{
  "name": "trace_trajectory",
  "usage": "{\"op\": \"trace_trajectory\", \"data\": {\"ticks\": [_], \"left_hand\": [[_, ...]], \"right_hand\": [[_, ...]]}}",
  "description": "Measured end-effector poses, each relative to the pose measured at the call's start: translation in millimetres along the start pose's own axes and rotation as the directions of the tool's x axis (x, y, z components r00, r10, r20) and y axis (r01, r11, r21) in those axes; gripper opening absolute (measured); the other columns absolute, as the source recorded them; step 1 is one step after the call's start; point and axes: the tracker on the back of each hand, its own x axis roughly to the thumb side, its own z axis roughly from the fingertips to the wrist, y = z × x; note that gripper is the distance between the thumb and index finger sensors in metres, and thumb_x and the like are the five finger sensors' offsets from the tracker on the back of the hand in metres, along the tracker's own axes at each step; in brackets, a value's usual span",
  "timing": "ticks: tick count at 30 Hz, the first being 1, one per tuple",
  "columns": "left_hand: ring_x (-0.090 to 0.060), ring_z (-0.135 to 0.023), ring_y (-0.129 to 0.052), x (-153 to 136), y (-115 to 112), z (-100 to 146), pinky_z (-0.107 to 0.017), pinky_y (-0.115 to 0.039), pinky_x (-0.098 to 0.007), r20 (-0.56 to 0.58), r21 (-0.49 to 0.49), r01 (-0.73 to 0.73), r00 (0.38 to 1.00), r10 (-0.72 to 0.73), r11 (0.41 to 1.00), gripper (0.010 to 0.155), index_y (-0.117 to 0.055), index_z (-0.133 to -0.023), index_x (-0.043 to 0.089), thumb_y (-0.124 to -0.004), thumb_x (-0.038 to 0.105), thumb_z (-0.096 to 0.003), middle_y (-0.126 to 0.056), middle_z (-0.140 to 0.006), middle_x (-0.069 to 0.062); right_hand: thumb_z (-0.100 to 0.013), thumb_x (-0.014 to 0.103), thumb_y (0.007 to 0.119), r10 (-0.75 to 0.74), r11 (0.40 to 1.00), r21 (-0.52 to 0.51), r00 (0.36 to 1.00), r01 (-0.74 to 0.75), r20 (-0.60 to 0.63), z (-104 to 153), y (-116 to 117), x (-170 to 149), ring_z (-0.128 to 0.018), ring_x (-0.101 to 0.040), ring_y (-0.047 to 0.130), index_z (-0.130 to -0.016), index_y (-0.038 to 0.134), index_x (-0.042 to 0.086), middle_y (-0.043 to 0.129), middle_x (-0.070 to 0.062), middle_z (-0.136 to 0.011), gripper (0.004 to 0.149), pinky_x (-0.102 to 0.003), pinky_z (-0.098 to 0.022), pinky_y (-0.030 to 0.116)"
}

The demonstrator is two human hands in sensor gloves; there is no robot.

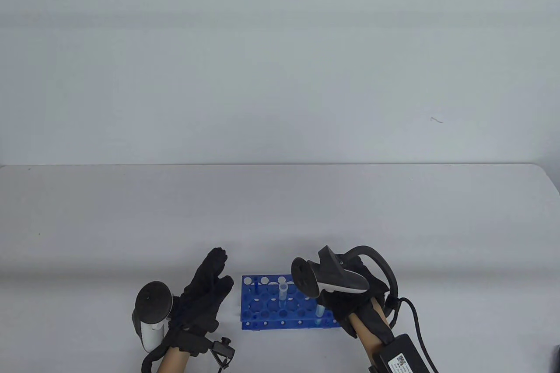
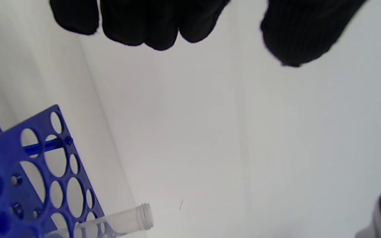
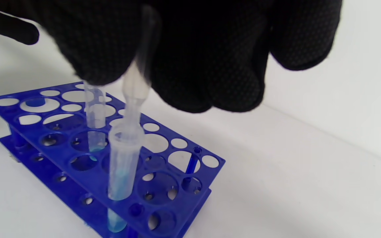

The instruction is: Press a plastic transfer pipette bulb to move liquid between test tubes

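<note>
On a white table [image 1: 280, 215] before a pale wall [image 1: 280, 54], the right hand [image 3: 190, 49] grips a pipette [image 3: 134, 89] over the blue rack [image 3: 164, 155], left hand [image 1: 205, 290] relaxed, holding nothing

pipette [image 3: 137, 77] blurred, bulb hidden in right hand [image 3: 190, 49] | tip unclear

— Where are your tubes standing?
— You have two clear test tubes upright in the blue rack [image 3: 164, 155]. The near tube [image 3: 123, 158], at the rack's front right, holds blue liquid.
— And your pipette?
— Your translucent pipette [image 3: 134, 89] stands upright with its stem inside the near tube's mouth. The far tube [image 3: 95, 122] stands near the rack's middle.
</note>
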Motion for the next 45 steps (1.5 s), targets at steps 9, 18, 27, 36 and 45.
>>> {"op": "trace_trajectory", "data": {"ticks": [9,18,27,36,45], "left_hand": [[-0.039,-0.111,-0.045,-0.1,-0.1,-0.1,-0.081,-0.048,-0.062,0.000,-0.001,0.001,1.000,-0.001,1.000,0.088,-0.037,-0.118,0.022,-0.066,0.066,-0.0473,-0.041,-0.124,-0.013],[-0.038,-0.111,-0.045,-0.1,-0.1,-0.3,-0.081,-0.048,-0.061,0.000,-0.001,0.002,1.000,-0.002,1.000,0.088,-0.037,-0.118,0.022,-0.066,0.066,-0.0473,-0.041,-0.124,-0.013],[-0.038,-0.111,-0.045,-0.1,0.3,-0.2,-0.081,-0.048,-0.061,0.000,0.000,0.002,1.000,-0.002,1.000,0.088,-0.037,-0.118,0.023,-0.066,0.066,-0.0474,-0.041,-0.124,-0.012],[-0.038,-0.111,-0.045,0.0,0.1,-0.3,-0.081,-0.048,-0.062,0.000,-0.001,0.002,1.000,-0.002,1.000,0.088,-0.037,-0.118,0.022,-0.066,0.066,-0.0473,-0.041,-0.124,-0.013],[-0.038,-0.111,-0.045,0.3,-0.1,-0.4,-0.081,-0.048,-0.062,0.003,-0.003,-0.001,1.000,0.001,1.000,0.088,-0.037,-0.118,0.022,-0.066,0.066,-0.0473,-0.041,-0.124,-0.013]], "right_hand": [[-0.034,0.037,0.088,-0.059,0.996,-0.071,0.998,0.057,-0.028,15.4,-18.4,-14.1,-0.052,-0.018,0.099,-0.078,0.087,0.022,0.102,0.002,-0.063,0.047,-0.052,-0.058,0.075],[-0.035,0.036,0.087,-0.145,0.964,-0.235,0.987,0.125,-0.072,61.7,-55.4,-40.9,-0.053,-0.019,0.099,-0.080,0.086,0.022,0.101,0.001,-0.064,0.047,-0.052,-0.059,0.074],[-0.036,0.036,0.086,-0.183,0.882,-0.447,0.983,0.152,-0.027,77.8,-72.1,-35.5,-0.054,-0.019,0.098,-0.080,0.086,0.022,0.101,0.002,-0.064,0.046,-0.053,-0.059,0.074],[-0.036,0.037,0.086,-0.132,0.872,-0.472,0.991,0.133,0.036,44.6,-59.2,-2.3,-0.054,-0.018,0.098,-0.080,0.086,0.023,0.101,0.003,-0.064,0.046,-0.052,-0.059,0.074],[-0.035,0.035,0.086,-0.101,0.895,-0.432,0.994,0.110,0.044,27.2,-45.4,11.5,-0.054,-0.018,0.098,-0.080,0.085,0.023,0.100,0.003,-0.065,0.047,-0.053,-0.059,0.074]]}}
